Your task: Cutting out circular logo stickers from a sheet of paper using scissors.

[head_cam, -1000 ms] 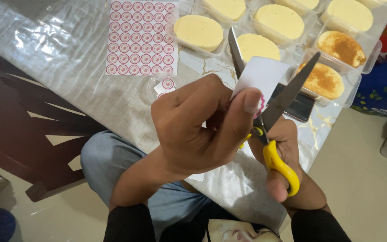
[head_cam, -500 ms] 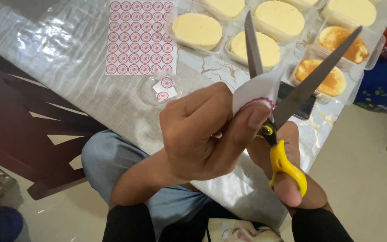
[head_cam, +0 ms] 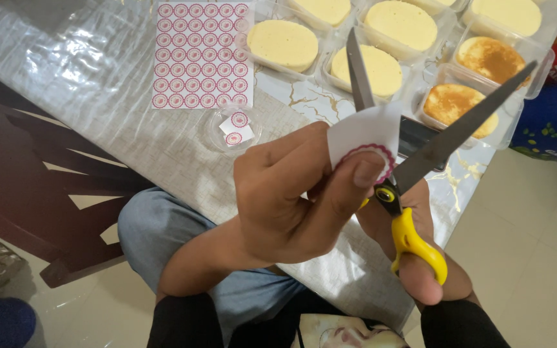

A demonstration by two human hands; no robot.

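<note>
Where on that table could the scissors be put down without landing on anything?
Bare tabletop lies left of the sticker sheet, and a strip along the near edge below the small clear lid. The far right is crowded: cake trays stand packed side by side. The left hand and right hand work over the edge.

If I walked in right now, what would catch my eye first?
First, the yellow-handled scissors, blades wide open in the right hand at centre, around a small white paper with a round pink sticker pinched by the left hand. Behind them on the table lie a sheet of matching stickers and clear tubs of pale yellow cakes.
</note>
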